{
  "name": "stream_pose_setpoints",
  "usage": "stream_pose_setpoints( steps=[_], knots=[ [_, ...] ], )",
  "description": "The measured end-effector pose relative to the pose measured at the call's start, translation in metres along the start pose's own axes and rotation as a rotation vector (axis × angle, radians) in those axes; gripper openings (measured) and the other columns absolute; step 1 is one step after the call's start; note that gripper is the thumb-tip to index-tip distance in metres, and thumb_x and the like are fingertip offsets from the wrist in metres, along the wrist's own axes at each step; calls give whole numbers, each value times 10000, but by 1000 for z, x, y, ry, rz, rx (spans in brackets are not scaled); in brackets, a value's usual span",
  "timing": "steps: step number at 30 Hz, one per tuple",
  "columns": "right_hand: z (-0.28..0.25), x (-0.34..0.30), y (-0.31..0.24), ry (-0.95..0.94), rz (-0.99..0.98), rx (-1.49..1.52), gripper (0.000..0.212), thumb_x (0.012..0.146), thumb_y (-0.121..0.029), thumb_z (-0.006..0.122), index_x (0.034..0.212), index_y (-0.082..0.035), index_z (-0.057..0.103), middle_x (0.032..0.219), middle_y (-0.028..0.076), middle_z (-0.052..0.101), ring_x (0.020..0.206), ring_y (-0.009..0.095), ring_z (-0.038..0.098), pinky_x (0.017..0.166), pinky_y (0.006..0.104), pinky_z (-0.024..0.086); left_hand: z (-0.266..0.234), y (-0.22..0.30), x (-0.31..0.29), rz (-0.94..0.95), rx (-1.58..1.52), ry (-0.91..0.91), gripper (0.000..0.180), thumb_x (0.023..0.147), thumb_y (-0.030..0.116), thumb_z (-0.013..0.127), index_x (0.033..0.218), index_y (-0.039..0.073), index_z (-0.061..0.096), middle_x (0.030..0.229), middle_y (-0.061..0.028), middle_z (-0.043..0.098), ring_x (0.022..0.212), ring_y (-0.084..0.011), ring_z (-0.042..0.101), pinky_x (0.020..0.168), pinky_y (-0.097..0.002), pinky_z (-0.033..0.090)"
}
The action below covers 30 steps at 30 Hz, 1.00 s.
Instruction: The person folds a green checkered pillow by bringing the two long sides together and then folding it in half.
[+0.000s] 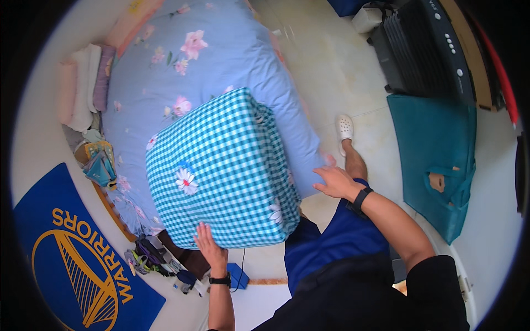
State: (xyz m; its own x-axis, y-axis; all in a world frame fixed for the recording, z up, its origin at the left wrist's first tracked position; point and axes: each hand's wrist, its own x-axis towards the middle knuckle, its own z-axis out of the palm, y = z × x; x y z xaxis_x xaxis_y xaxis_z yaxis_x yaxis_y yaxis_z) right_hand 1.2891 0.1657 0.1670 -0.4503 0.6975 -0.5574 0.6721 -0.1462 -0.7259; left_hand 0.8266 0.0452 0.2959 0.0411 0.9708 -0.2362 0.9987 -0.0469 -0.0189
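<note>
A thick folded quilt, teal-and-white gingham with printed daisies, lies on the near end of a bed covered by a blue floral sheet. Against the quilt's near edge rests my left hand, its fingers stretched out over the fabric. My right hand is apart from the quilt, at the bed's near right corner, fingers extended and nothing visible in them. Whether those fingertips touch the sheet I cannot tell. Both wrists wear dark bands. The quilt's underside is hidden.
Rolled towels and small cloth items line the bed's left side. Bags and a blue box sit at the near left. On the right are a teal folded case and a black appliance. My foot wears a white clog.
</note>
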Motion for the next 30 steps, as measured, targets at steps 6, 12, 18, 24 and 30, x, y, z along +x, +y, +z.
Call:
stream_pose_setpoints(
  steps=[6, 12, 18, 24, 30],
  knots=[
    [-85, 27, 57, -94, -121, -54, 425, 901, -314, 679, 1193, -11, 621, 1035, 176, 694, 1030, 385, 640, 886, 463, 509, -35, 79, -15, -423, -158, -99, 912, 721, -34, 632, 1557, -31, 266, 1628, -223, 283, 1518, -404, 241, 1237, -486, 210],
    [-160, 49, 33, -203, -36, -135, 515, 904, -336, 656, 1291, 1, 616, 1186, 212, 686, 1134, 380, 633, 970, 438, 506, -23, 178, -46, -855, -637, 149, 624, 980, 162, 589, 1535, -18, 368, 1658, -221, 224, 1527, -381, 236, 1225, -463, 210],
    [-172, 110, 9, -166, -216, -238, 498, 901, -316, 687, 1267, 16, 627, 1156, 219, 700, 1025, 367, 684, 896, 430, 545, 19, 223, -29, -1251, -664, 527, 906, 929, 395, 713, 1579, -18, 236, 1654, -282, 134, 1536, -407, 165, 1237, -481, 158],
    [-136, 174, -20, -197, -253, -70, 480, 904, -237, 722, 1294, 18, 606, 1183, 192, 699, 1017, 310, 699, 862, 398, 556, 38, 237, -25, -1508, -1121, 809, 1205, 803, 315, 860, 1614, 24, 17, 1661, -231, 109, 1512, -347, 209, 1231, -451, 187],
    [-82, 215, -9, -314, -292, 172, 863, 800, -205, 794, 1530, -14, 374, 1459, 176, 538, 1334, 288, 525, 1081, 389, 433, 21, 262, -43, -1535, -1261, 724, 1219, 773, 303, 859, 1618, 45, 20, 1623, -245, 219, 1466, -343, 313, 1198, -439, 276]
  ],
)
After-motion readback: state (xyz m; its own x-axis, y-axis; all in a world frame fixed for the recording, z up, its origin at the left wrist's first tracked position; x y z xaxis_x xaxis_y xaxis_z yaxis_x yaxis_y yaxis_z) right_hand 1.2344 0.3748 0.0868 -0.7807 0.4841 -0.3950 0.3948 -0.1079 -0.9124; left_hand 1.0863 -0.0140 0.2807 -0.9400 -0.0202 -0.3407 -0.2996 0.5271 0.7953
